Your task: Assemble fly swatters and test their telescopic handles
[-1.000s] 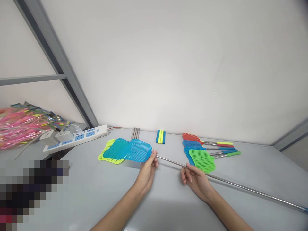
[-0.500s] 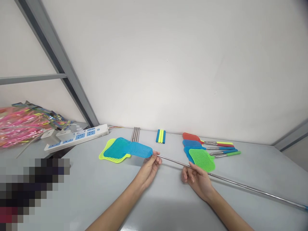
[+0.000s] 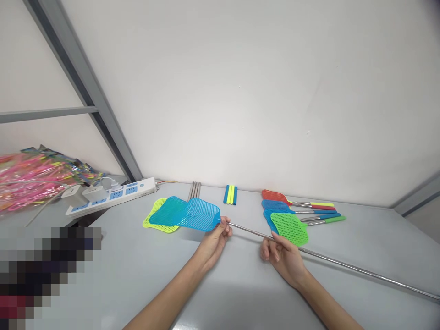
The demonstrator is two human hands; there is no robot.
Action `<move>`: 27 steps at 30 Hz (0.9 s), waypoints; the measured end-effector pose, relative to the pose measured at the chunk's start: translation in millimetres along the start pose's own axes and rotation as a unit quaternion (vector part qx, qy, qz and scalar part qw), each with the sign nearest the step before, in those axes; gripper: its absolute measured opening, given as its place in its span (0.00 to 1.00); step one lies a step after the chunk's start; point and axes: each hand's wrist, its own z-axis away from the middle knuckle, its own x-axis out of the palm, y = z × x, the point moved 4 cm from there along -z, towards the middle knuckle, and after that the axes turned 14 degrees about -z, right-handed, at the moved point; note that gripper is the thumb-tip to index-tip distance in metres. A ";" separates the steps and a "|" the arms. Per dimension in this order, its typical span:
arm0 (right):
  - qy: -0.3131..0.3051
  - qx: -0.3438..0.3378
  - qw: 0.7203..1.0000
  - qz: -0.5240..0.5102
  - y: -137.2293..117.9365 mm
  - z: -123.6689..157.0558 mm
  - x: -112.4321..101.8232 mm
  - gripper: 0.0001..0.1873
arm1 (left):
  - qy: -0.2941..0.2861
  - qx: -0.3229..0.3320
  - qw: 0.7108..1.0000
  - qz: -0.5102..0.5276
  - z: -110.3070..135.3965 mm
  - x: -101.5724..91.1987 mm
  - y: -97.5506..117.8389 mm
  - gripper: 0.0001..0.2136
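Observation:
My left hand (image 3: 217, 236) pinches a blue fly swatter (image 3: 202, 214) where its mesh head meets the thin metal rod. Farther along, my right hand (image 3: 283, 259) is closed around the extended telescopic rod (image 3: 350, 266), which slants down to the right edge of the view. The held head overlaps other blue and yellow-green swatter heads (image 3: 151, 223) lying on the table. Behind them several short metal rods (image 3: 194, 190) lie side by side. Blue and yellow grip sleeves (image 3: 230, 195) form a small row near the wall.
Several swatters with handles are piled at the right, a green one (image 3: 289, 228) on top and a red one (image 3: 275, 197) at the back. A power strip (image 3: 113, 196) with plugs lies at left, beside plastic-wrapped pink items (image 3: 34, 178). The grey table (image 3: 233, 293) meets a white wall.
The held swatter's head has turned about its rod, so its mesh face now shows broader. Both hands keep nearly the same places on the rod.

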 end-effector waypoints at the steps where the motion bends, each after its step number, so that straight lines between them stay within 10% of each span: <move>1: 0.000 -0.001 1.000 0.001 0.0 0.2 -0.1 0.26 | -0.002 0.000 1.000 -0.007 0.4 0.3 0.0 0.09; 27: -0.026 -0.029 0.999 -0.030 2.2 -0.8 -4.9 0.30 | 0.025 0.035 0.997 -0.066 -1.7 -8.2 -4.1 0.08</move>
